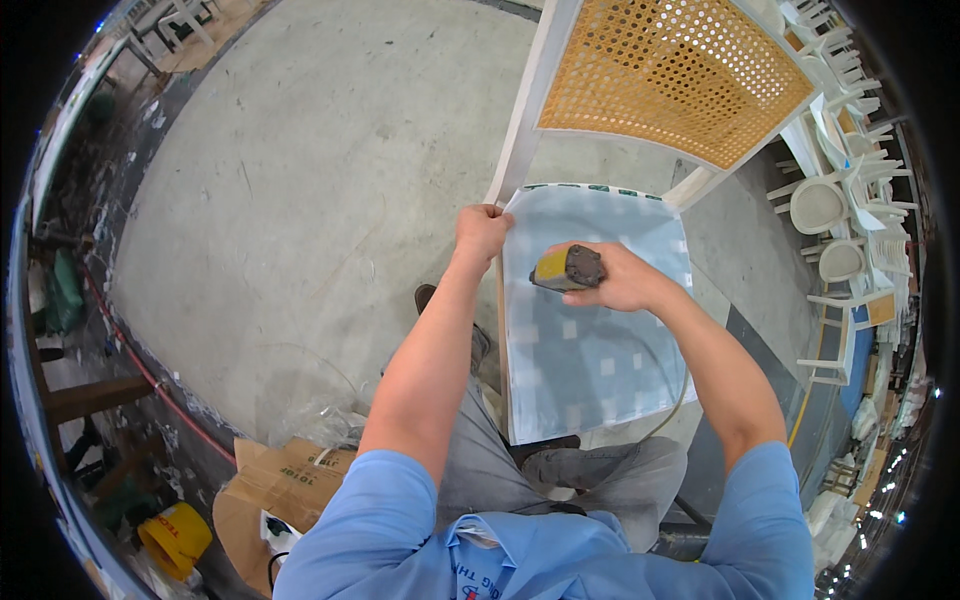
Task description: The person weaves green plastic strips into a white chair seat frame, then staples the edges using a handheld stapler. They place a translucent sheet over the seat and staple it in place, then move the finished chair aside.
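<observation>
A white-framed chair stands before me, with a woven cane backrest at its far side. Over its seat lies a pale blue sheet with whitish squares; a green-marked strip shows along the far edge. At the seat's far left corner, beside the back post, my left hand pinches the sheet's edge between thumb and fingers. My right hand is wrapped round a yellow and dark grey air staple gun, held over the sheet's upper middle. A thin hose curves down from that side toward my legs.
Many white chairs crowd the right side. At lower left are an opened cardboard box, clear plastic wrap and a yellow bucket. A red hose runs along the left floor edge. Grey concrete floor spreads left of the chair.
</observation>
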Demonstrator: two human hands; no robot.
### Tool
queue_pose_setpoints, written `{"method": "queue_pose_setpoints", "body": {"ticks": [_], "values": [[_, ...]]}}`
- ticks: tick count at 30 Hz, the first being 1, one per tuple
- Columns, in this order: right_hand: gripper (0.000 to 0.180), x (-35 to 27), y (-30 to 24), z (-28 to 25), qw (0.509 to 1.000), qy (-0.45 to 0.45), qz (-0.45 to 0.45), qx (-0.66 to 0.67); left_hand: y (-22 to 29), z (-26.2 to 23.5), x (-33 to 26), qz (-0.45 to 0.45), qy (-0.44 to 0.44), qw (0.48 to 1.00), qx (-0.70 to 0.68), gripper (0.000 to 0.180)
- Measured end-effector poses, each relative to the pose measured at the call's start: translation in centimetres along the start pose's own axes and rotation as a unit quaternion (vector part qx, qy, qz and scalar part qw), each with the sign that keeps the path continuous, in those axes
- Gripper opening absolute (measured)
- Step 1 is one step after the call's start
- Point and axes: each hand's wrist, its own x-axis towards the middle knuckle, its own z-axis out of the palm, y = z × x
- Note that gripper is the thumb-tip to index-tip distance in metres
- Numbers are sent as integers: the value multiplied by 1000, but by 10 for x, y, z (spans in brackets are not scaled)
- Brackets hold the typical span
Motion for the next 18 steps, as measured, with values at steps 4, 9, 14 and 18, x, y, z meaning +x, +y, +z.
{"method": "queue_pose_setpoints", "body": {"ticks": [4,9,14,18], "values": [[62,23,-3,10,999,-40,-28,-15,-4,-4,4,7,6,1000,-3,21],[59,35,0,16,996,-59,-36,-50,-1,-5,3,20,36,999,27,20],[58,33,1,17,996,-58,-36,-58,4,-7,2,8,42,997,60,21],[57,36,-6,18,995,-67,-28,-63,-2,-8,9,21,46,998,44,19]]}}
